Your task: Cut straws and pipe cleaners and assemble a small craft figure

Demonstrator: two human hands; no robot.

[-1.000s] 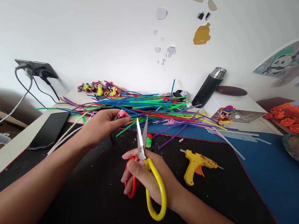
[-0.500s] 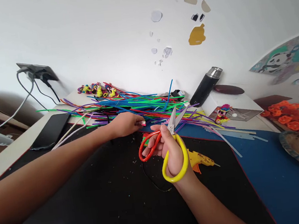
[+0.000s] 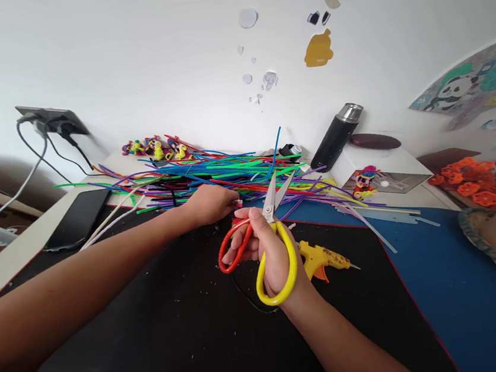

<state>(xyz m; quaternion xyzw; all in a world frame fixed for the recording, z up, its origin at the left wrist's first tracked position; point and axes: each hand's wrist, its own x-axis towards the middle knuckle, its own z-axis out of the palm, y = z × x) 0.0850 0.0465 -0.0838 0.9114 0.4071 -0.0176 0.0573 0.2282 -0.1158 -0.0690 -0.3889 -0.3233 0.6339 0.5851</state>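
My right hand [image 3: 273, 252] is wrapped round a pair of scissors [image 3: 267, 210] with one red and one yellow handle loop. The blades are parted and point up and away from me. My left hand [image 3: 214, 203] is closed at the front of a heap of pipe cleaners [image 3: 210, 171]. Between its fingertips a small pink and white end shows; the rest of that piece is hidden. Behind my right wrist a yellow glue gun [image 3: 325, 258] with an orange trigger lies on the black mat [image 3: 157, 333].
A phone [image 3: 77, 219] lies at the left. Small pipe-cleaner figures [image 3: 156, 148] rest at the back left, and another figure [image 3: 365, 181] stands by a white box [image 3: 388, 161]. A black flask [image 3: 336, 137] leans behind it. Orange pieces [image 3: 469, 181] are piled at the right.
The scissors in my right hand have moved left, closer to my left hand, and their blades have drawn slightly together. My left hand stays by the pipe cleaners. The view has shifted slightly.
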